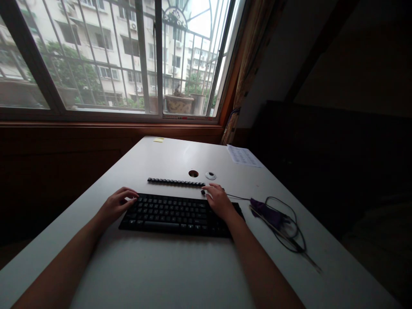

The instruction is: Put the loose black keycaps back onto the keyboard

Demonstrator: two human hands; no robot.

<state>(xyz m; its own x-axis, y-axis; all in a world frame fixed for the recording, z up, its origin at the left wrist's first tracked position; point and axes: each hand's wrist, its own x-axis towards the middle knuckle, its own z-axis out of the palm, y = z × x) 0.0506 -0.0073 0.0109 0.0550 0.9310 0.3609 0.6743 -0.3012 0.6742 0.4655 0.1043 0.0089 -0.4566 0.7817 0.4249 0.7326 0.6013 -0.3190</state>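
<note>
A black keyboard [170, 213] lies flat on the white table. My left hand [117, 202] is at its upper left corner, with bent fingertips gripping the edge. Above the keyboard's right part, my right hand [219, 200] has thumb and forefinger around a small black keycap [203, 192]; the exact contact is too small to see. Just beyond lies a long row of black keycaps [175, 182], its right end beside my right fingertips. My right hand and forearm hide part of the keyboard's right side.
To the right lie a looped black cable [296, 219], a purple cloth-like piece [267, 211] and a thin stick-like item. Behind the keycaps are a round table hole [193, 174] and its white cover [210, 176]. Printed paper [243, 156] and yellow notes [158, 140] lie farther back.
</note>
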